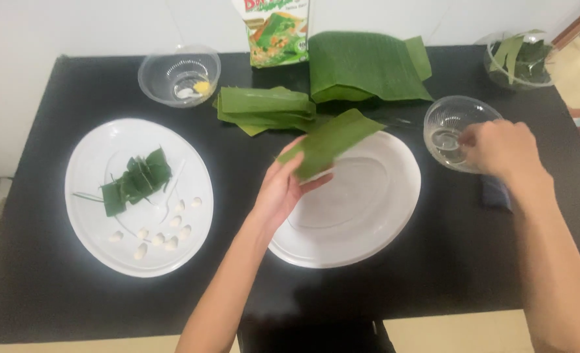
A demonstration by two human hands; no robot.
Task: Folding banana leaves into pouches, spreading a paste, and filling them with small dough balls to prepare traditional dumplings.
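While the left hand (282, 189) pinches a strip of banana leaf (332, 141) between thumb and fingers at its lower end, the strip slants up over the near rim of an empty white plate (362, 216). It looks light, thin and floppy, likely to split along its grain, so a hold near one end with the flat surface supported seems safest. The right hand (499, 149) dips its curled fingers into a small clear bowl (448, 124) just right of that plate; I cannot tell whether they hold anything. Behind the strip lie a stack of cut leaf strips (264, 108) and a larger folded leaf (362, 65). At the table's far edge stands a green and white carton (277, 33) with a picture on its front. To the left, another white plate (94, 170) carries folded leaf parcels (136, 180) and small white pieces (165, 235).
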